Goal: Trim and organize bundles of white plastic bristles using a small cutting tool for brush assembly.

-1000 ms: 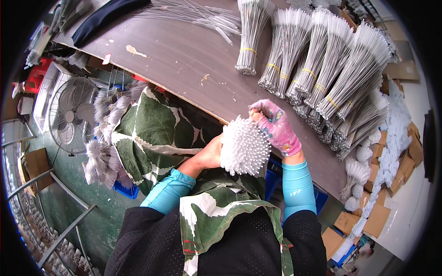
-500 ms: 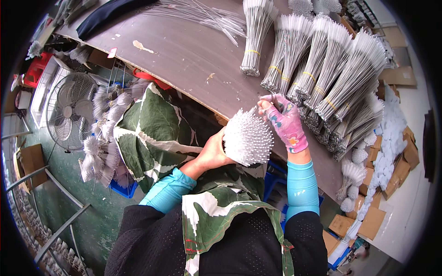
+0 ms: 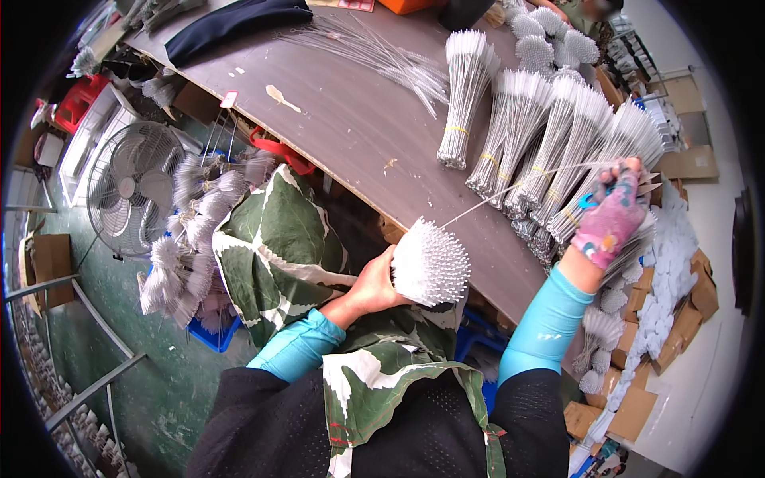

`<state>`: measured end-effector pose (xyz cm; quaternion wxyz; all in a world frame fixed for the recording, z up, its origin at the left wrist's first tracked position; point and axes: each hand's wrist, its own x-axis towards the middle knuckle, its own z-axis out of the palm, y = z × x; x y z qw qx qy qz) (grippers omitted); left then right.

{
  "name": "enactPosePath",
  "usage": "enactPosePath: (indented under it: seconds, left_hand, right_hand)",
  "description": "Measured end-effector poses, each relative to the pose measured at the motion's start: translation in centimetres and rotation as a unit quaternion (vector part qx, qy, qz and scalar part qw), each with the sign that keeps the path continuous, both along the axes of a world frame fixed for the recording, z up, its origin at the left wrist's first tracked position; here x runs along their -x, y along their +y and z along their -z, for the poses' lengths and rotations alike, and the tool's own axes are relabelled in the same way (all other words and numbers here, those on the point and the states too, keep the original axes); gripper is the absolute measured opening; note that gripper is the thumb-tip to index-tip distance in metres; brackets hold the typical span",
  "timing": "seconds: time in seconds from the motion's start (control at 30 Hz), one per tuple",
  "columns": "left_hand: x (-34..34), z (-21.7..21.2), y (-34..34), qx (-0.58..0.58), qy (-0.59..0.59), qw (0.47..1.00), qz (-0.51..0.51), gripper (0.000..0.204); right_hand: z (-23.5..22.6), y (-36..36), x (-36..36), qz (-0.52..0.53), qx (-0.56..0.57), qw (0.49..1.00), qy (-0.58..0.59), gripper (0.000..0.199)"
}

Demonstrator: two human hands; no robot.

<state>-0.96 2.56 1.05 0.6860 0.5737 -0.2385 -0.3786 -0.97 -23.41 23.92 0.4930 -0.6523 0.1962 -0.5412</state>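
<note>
Centre frame, bare left hand (image 3: 373, 284) grips white brush bundle (image 3: 430, 263); at right, gloved right hand (image 3: 612, 217) pinches one thin brush (image 3: 518, 187) drawn from it.

The left hand (image 3: 370, 285) is wrapping round the white brush bundle (image 3: 430, 263), and its fingers are disappearing behind the bristle heads, so the grip itself is staying out of sight. The right hand (image 3: 612, 219) in its patterned glove is covering the near end of the thin wire brush (image 3: 518, 187), hiding how the fingertips are pinching it. The bundled brushes (image 3: 558, 135) behind that glove are getting partly blocked. The round brush heads (image 3: 550, 40) at the top are blurring near the rim, and the cardboard boxes (image 3: 685, 287) on the right are bending away, too small to make out.
</note>
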Motion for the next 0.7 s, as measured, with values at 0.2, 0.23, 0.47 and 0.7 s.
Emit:
enactPosePath:
  seconds: [0.2,0.23,0.47,0.7]
  left_hand:
    - [-0.7,-1.2,0.3,0.023,0.063,0.996,-0.059,0.084]
    - [-0.8,-1.3,0.4,0.026,0.076,0.994,-0.072,0.086]
    - [-1.3,-1.1,-0.3,0.014,0.038,0.997,-0.06,0.055]
    - [-0.9,0.2,-0.2,0.022,0.071,0.995,-0.073,0.069]
  right_hand:
    - [1.4,-2.4,-6.0,-0.063,-0.216,0.974,-0.02,0.007]
    - [2.1,-3.0,-6.4,-0.097,-0.224,0.97,0.011,0.008]
    - [9.5,-1.2,-15.2,-0.095,-0.369,0.919,0.098,0.007]
    - [10.5,0.7,-14.2,-0.23,-0.272,0.912,0.202,0.009]
